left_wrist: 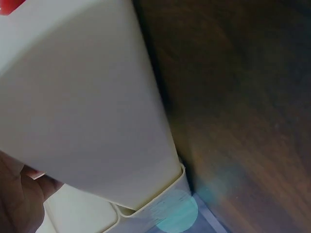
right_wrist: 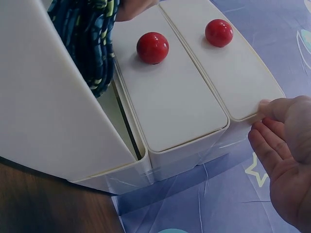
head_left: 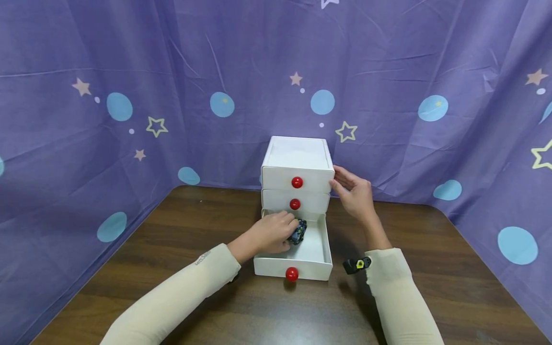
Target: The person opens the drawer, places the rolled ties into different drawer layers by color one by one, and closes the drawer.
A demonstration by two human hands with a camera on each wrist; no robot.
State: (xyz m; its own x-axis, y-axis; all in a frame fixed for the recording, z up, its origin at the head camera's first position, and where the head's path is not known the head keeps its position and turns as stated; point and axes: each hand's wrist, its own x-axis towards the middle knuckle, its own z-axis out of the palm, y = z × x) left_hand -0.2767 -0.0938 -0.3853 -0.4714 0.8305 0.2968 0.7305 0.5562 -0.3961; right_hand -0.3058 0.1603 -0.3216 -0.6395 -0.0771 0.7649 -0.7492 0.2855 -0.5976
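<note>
A white drawer unit [head_left: 297, 152] with red round knobs stands on the table, its bottom drawer [head_left: 316, 239] pulled out. My left hand [head_left: 270, 232] is over that drawer and grips a small folded cloth [head_left: 298, 232], dark blue with a light pattern. In the right wrist view the folded cloth [right_wrist: 86, 43] shows at the drawer's inner side. The left wrist view shows part of the left hand [left_wrist: 19, 196] above the drawer edge; the cloth is hidden there. My right hand [head_left: 354, 192] touches the unit's upper right corner, thumb on the front, fairly straight fingers along the side.
The top drawer's knob [head_left: 297, 182] and middle drawer's knob [head_left: 295, 204] sit on closed fronts. A brown wooden table [head_left: 207, 297] bears the unit. Behind it hangs a purple curtain [head_left: 258, 48] with stars and dots.
</note>
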